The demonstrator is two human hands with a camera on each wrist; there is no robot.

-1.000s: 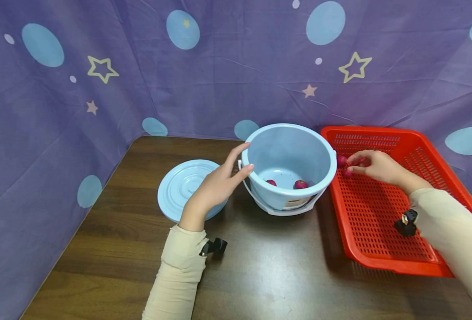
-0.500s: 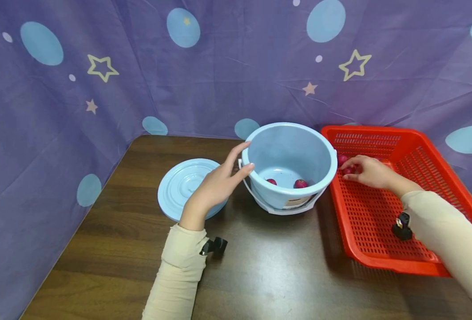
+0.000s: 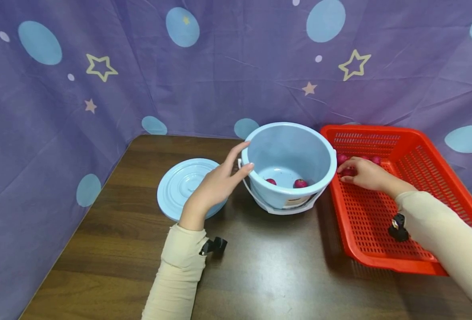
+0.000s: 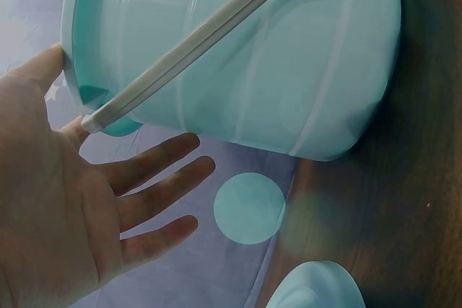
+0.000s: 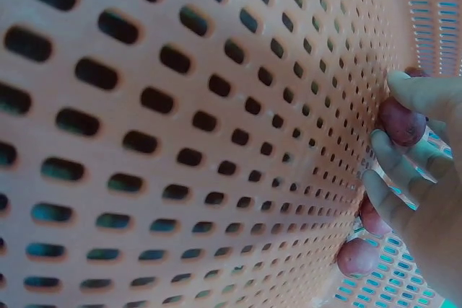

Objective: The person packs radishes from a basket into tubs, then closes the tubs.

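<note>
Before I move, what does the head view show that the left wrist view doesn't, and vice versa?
Head view only: the right hand and the red fruits in the blue bucket and red basket.
Left wrist view only: the palm of the left hand and three of its fingers.
Both: that hand, the bucket, its white handle, the blue lid, table and curtain.

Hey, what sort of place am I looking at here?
Likely an indoor recording setup: a creased, star-patterned purple cloth backdrop hangs behind a brown wood-grain table, and a small black device sits at the cuff of the beige left sleeve.
</note>
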